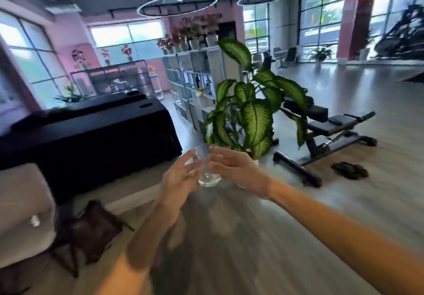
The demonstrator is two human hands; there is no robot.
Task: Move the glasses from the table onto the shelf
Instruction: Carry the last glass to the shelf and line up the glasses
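A clear drinking glass [208,175] is held upright in mid-air at the centre of the view, blurred by motion. My left hand [179,177] wraps its fingers around the glass's left side. My right hand [234,168] touches its right side with curled fingers. The upper part of the glass is hard to make out against the background. A white open shelf unit [195,72] stands further back, behind the hands. A long table under a black cloth [91,134] lies to the left.
A big leafy plant in a white pot [247,111] stands just beyond the hands. A black exercise bench [332,129] and dark slippers [351,170] sit on the wooden floor at right. A brown bag [91,228] and a beige cushion [20,203] are at lower left.
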